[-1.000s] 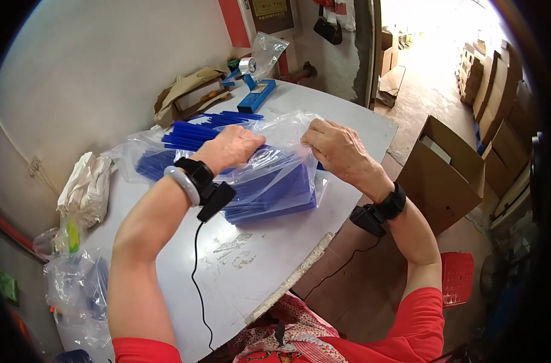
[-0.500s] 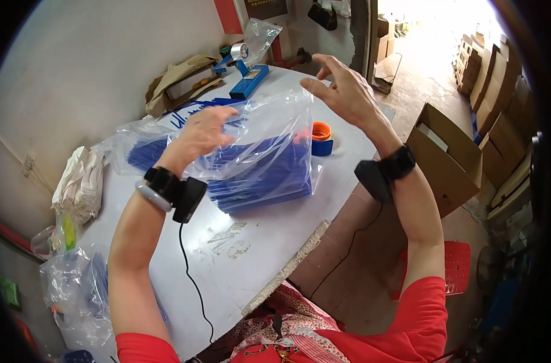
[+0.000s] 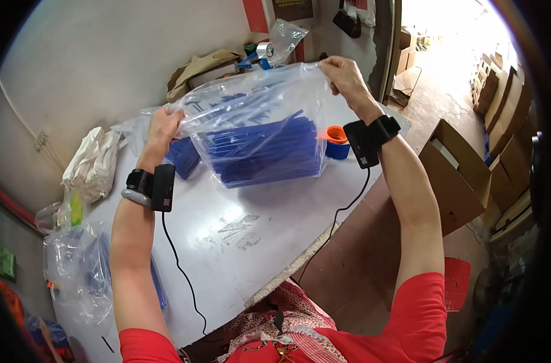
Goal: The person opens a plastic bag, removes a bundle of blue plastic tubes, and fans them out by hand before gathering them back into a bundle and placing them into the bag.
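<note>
A clear plastic bag stands on the table with a thick stack of thin blue strips inside. My left hand is closed on the left end of its upper edge. At the upper right corner, my right hand pinches the same edge, so the mouth is drawn wide between them. Another bundle of blue strips lies beside the bag, close to my left hand. Just right of the bag sit an orange and blue roll of tape. Black devices are strapped to both wrists, each with a cable.
The white table has a chipped front edge. A tape dispenser and brown paper stand at the back. White cloth gloves and another plastic bag lie left. An open carton stands on the floor at right.
Both hands, open and apart from the bag before, have closed on its upper edge. The bag's top is raised and stretched out between them. The view has shifted slightly.
</note>
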`<move>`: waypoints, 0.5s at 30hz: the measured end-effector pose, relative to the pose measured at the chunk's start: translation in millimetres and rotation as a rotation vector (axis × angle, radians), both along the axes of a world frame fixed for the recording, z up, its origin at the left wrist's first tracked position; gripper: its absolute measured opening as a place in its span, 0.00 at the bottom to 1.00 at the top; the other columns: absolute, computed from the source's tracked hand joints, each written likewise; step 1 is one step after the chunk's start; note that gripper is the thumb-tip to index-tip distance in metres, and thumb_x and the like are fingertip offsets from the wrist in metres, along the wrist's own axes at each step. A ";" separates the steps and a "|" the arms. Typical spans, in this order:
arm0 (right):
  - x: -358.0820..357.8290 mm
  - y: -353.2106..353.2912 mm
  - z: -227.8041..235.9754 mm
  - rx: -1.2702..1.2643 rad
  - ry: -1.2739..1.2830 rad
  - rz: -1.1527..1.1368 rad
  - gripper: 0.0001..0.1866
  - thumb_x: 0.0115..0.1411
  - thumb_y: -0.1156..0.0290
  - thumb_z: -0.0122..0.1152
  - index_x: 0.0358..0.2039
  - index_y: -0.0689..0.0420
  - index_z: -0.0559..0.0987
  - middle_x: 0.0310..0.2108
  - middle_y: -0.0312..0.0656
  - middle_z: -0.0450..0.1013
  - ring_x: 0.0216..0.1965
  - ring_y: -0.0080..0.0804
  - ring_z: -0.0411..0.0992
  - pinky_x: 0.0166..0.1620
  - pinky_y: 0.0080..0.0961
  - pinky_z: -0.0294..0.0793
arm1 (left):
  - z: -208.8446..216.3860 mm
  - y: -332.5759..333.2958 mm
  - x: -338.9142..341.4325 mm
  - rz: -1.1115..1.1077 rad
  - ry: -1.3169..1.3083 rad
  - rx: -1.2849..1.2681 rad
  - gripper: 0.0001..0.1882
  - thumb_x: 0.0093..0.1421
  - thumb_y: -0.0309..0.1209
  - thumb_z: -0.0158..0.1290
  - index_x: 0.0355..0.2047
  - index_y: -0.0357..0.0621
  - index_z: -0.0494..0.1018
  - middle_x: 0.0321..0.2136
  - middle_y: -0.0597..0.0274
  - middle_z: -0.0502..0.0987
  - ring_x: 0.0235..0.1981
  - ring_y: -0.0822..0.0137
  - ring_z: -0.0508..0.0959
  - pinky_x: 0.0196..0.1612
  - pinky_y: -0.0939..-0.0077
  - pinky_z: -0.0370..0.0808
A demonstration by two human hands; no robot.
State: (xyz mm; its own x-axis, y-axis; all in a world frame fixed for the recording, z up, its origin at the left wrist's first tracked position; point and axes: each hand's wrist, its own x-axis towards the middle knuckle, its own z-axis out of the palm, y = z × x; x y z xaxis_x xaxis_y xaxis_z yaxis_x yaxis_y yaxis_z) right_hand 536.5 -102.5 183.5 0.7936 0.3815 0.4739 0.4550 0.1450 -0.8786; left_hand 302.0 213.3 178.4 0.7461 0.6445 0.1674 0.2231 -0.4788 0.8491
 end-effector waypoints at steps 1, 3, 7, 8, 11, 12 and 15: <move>-0.8 -0.9 -8.6 -0.126 0.025 0.005 0.11 0.57 0.64 0.59 0.30 0.60 0.77 0.15 0.31 0.64 0.14 0.18 0.61 0.16 0.17 0.60 | 9.0 -8.2 -6.1 0.005 -0.001 0.040 0.08 0.53 0.31 0.55 0.26 0.38 0.74 0.17 0.68 0.70 0.17 0.76 0.68 0.18 0.77 0.65; -4.9 -0.6 -21.3 -0.377 0.069 0.008 0.10 0.58 0.65 0.59 0.30 0.60 0.77 0.15 0.30 0.64 0.14 0.17 0.61 0.17 0.15 0.61 | -5.9 -3.2 -10.9 -0.012 0.029 -0.017 0.08 0.54 0.32 0.55 0.28 0.39 0.75 0.18 0.68 0.70 0.17 0.76 0.69 0.18 0.78 0.66; -5.6 -6.4 -33.8 -0.234 0.106 0.092 0.18 0.60 0.56 0.56 0.39 0.60 0.76 0.19 0.31 0.66 0.19 0.18 0.65 0.22 0.16 0.66 | -22.7 -6.1 -20.1 -0.120 0.064 -0.217 0.13 0.57 0.38 0.54 0.34 0.40 0.74 0.20 0.68 0.72 0.18 0.74 0.71 0.20 0.79 0.70; -8.0 -13.5 -39.7 -0.237 0.114 0.079 0.18 0.60 0.56 0.56 0.39 0.60 0.76 0.19 0.31 0.66 0.19 0.18 0.65 0.22 0.16 0.66 | -16.5 -15.2 -26.0 -0.150 0.026 -0.294 0.16 0.58 0.41 0.53 0.38 0.40 0.73 0.22 0.67 0.73 0.18 0.73 0.72 0.21 0.80 0.71; -2.6 -27.1 -64.4 0.054 0.425 0.086 0.32 0.62 0.44 0.47 0.54 0.60 0.68 0.34 0.40 0.73 0.36 0.27 0.72 0.39 0.25 0.73 | -32.5 -1.5 -37.9 -0.201 -0.114 -0.542 0.25 0.60 0.50 0.48 0.46 0.43 0.70 0.27 0.66 0.76 0.22 0.71 0.75 0.25 0.79 0.74; 3.6 -29.2 -81.9 0.059 0.421 0.074 0.32 0.62 0.44 0.47 0.54 0.60 0.68 0.34 0.40 0.73 0.36 0.27 0.72 0.39 0.25 0.73 | -44.0 10.5 -45.5 -0.201 -0.210 -0.713 0.29 0.61 0.55 0.45 0.51 0.45 0.67 0.31 0.64 0.77 0.26 0.70 0.77 0.27 0.79 0.76; 15.7 -34.5 -150.9 -0.028 0.381 0.191 0.43 0.61 0.36 0.39 0.64 0.59 0.54 0.59 0.48 0.59 0.61 0.38 0.56 0.61 0.37 0.55 | -140.7 42.0 -37.3 -0.066 -0.273 -0.692 0.35 0.60 0.62 0.38 0.56 0.49 0.63 0.48 0.60 0.72 0.46 0.68 0.72 0.47 0.70 0.69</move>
